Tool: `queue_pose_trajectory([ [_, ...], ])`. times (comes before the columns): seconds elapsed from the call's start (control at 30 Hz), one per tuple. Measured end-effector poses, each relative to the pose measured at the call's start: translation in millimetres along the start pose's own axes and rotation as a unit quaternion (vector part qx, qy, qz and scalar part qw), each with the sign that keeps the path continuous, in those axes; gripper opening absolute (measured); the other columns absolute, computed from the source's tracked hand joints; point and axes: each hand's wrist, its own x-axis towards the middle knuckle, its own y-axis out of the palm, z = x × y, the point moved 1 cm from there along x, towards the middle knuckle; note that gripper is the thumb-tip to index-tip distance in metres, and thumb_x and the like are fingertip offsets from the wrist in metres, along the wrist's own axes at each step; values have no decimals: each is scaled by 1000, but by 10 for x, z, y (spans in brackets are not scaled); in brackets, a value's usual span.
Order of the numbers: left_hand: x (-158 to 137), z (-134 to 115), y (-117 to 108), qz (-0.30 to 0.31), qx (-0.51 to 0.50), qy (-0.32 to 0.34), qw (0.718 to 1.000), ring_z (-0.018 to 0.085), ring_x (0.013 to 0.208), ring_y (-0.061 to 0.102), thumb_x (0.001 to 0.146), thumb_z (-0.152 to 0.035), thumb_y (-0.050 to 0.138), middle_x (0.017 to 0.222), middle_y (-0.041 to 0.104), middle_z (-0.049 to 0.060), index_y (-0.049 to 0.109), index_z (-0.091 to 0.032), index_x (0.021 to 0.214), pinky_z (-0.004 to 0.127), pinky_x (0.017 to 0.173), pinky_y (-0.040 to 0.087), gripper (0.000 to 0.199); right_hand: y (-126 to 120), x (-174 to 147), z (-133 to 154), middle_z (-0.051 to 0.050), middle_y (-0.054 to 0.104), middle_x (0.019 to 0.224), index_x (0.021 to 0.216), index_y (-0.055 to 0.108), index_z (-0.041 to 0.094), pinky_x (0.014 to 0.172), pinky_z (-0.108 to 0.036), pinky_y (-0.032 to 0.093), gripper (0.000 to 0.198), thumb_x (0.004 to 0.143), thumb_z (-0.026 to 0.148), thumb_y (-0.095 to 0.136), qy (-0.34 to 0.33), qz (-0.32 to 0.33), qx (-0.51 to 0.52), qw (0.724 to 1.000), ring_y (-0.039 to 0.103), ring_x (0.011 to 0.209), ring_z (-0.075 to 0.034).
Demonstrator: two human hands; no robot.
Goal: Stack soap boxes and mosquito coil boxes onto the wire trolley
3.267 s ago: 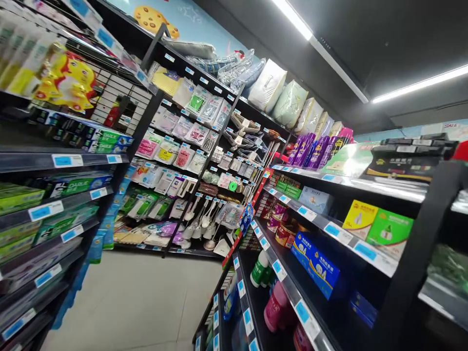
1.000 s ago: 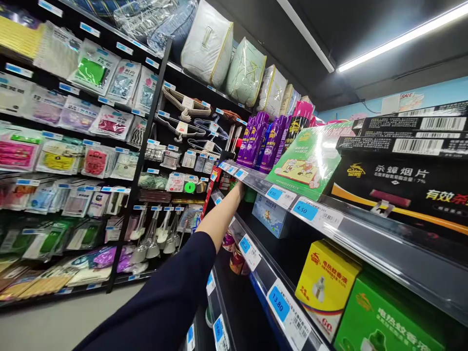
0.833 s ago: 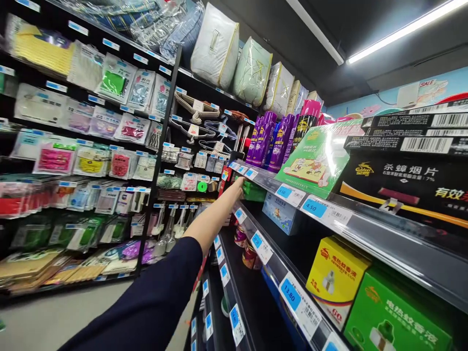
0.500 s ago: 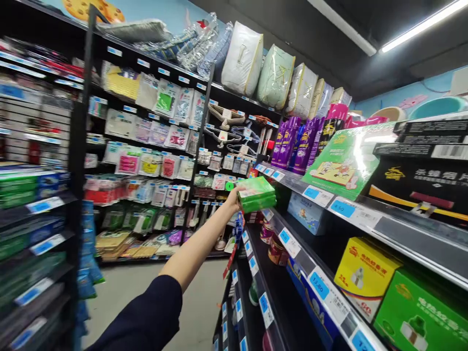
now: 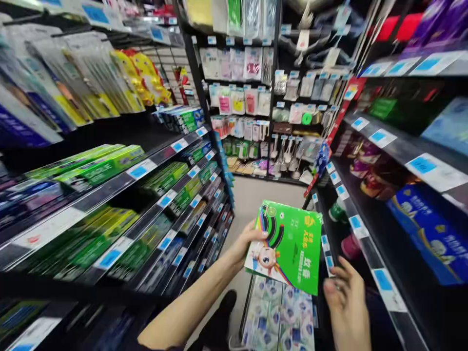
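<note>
Holding the green box [image 5: 288,246] by its left edge in my left hand [image 5: 245,243], I have it tilted face-up toward the camera, seemingly so the print can be read. My right hand [image 5: 347,304] hovers just below its lower right corner, fingers loosely spread, gripping nothing. The box hangs over the aisle floor [image 5: 256,200], above a pack of tissue packets [image 5: 280,312], between the left shelves [image 5: 146,168] and right shelves [image 5: 369,146]. It is flat, glossy green, with a dark spiral and a cartoon child.
</note>
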Motion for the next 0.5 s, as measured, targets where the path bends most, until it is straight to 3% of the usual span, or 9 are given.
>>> queue_pose_trajectory([
  [0.07,-296,195,-163,-41,7,-18,999,29,91,67,55,-23,77,97,71,8,62,-15,103,36,79,51,51,307,-63,-89,-12,60,118,129,48,22,80,-37,53,73,67,50,76,49,38,-24,998,60,100,-28],
  [0.13,-527,390,-364,-89,32,-31,995,29,90,66,55,-28,80,98,71,8,60,-16,107,34,78,51,57,545,-178,-184,-9,65,108,115,55,22,79,-38,54,65,63,54,77,100,85,-28,991,62,96,-29],
  [0.27,-910,850,-886,-179,77,-79,978,28,88,67,57,-50,82,96,71,10,60,-15,109,33,78,50,67,862,-561,-530,-7,69,104,102,57,22,82,-39,54,54,65,59,72,183,117,77,973,65,96,-29],
  [0.4,-1321,1269,-1339,-231,96,-165,954,29,89,68,55,-62,78,93,72,13,63,-13,101,34,79,50,69,1024,-976,-1061,-5,66,116,107,61,23,89,-39,52,51,70,58,69,251,83,141,954,60,110,-29],
  [0.5,-1584,1367,-1512,-265,83,-206,938,29,86,69,53,-55,82,93,73,13,63,-14,101,36,79,52,66,925,-1116,-1395,-4,63,123,115,61,27,90,-41,52,58,67,58,71,301,62,160,938,58,114,-30],
])
